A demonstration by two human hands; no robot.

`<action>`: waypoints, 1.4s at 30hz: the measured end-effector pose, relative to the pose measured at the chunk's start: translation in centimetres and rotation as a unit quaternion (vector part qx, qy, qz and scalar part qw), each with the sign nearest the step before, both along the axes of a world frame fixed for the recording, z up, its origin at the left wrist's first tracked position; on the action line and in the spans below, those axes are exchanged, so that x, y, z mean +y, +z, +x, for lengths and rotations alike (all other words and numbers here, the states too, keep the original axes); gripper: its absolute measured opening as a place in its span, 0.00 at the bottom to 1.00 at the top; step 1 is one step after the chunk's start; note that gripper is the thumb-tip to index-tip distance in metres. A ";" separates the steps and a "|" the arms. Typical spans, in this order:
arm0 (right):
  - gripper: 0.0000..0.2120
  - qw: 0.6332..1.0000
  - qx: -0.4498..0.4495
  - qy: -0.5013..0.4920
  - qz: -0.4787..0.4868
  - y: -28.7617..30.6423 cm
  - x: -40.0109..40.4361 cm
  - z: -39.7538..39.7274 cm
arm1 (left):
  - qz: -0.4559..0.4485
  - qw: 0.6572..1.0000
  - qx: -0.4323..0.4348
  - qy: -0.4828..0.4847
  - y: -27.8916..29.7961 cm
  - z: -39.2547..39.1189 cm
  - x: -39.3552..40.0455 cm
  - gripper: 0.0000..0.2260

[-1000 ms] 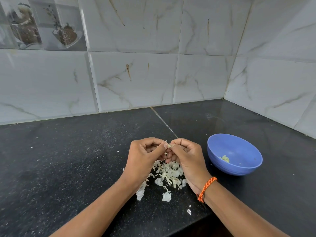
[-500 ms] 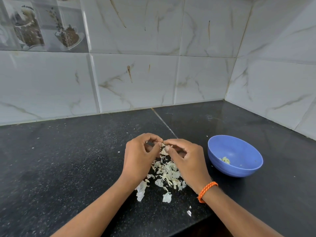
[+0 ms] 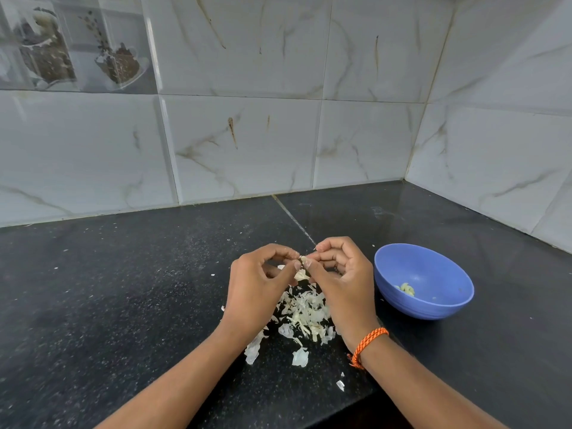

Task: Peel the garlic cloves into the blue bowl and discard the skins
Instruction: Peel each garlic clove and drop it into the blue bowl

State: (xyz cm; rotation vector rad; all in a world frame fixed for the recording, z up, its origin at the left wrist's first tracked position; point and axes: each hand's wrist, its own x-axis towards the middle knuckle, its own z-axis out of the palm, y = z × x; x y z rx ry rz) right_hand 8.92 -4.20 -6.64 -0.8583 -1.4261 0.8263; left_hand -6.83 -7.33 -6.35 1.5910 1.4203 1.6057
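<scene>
Head view, only view. Blue bowl (image 3: 424,281) taken as landmark, on the black counter (image 3: 123,289). A garlic clove (image 3: 304,260) is pinched between both hands just left of the bowl and above counter level. Left hand (image 3: 258,287) is curled, thumb and forefinger clamped on the clove's left end; right hand (image 3: 342,281) is curled, fingertips clamped on its right end.

Change noted: half a second ago the hands were lower and tighter over the skins pile (image 3: 305,317); now they are raised and slightly spread, more of the clove is exposed and a loose flake hangs under it. Judged: skin is being pulled off, this clove is nearly bare, drop into the bowl likely next.

Clove axis: too small and too covered to be sure; long axis appears roughly left-right, toward the bowl. Tip direction cannot be told.

Peeled cloves (image 3: 407,288) are seen inside the bowl, at its bottom. Skins are still heaped left of the bowl, not yet discarded.
</scene>
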 end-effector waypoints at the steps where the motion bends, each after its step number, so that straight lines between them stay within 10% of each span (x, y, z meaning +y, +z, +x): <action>1: 0.11 1.000 0.001 -0.007 0.004 0.0 -0.1 -0.1 | -0.002 1.000 0.000 -0.002 0.0 0.0 -0.1 0.02; 18: 0.15 0.987 -0.139 -0.020 0.080 -0.1 -0.7 -0.4 | 0.023 0.990 0.107 0.087 0.1 -0.2 -0.2 0.07; 42: 0.11 0.991 0.064 0.095 -0.071 0.4 -0.4 -0.1 | 0.003 0.997 0.070 0.045 0.0 0.0 -0.1 0.12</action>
